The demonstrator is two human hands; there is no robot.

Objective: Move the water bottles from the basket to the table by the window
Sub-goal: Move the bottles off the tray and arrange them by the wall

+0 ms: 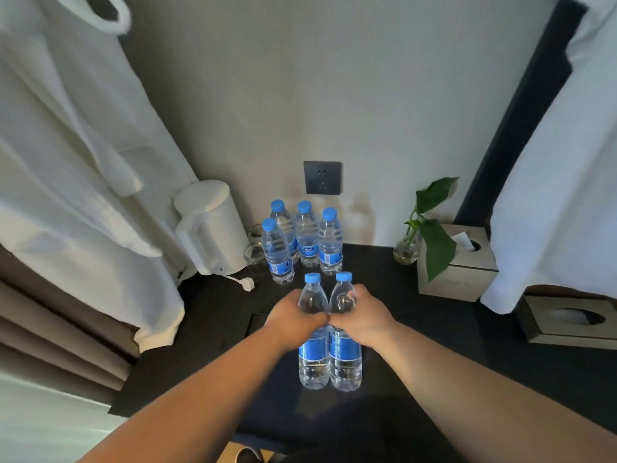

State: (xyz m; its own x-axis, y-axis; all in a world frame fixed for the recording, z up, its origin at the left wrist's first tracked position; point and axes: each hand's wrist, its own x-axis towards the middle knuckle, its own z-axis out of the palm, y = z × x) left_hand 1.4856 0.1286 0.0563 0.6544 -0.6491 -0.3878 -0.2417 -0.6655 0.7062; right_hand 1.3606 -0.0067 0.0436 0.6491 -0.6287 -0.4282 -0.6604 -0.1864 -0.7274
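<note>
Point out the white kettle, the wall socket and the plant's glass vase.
white kettle (pixel 213 228): head view, on its body.
wall socket (pixel 322 177): head view, middle of the dark plate.
glass vase (pixel 405 251): head view, on its rounded belly.

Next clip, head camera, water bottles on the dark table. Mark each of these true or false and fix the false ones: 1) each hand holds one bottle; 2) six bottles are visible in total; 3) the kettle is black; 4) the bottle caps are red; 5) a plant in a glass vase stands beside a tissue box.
1) True: the left hand grips the left bottle, the right hand grips the right bottle.
2) True: two held, plus four bottles standing near the wall.
3) False: the kettle is white.
4) False: the caps are blue.
5) True: the plant stands beside the tissue box.
</note>
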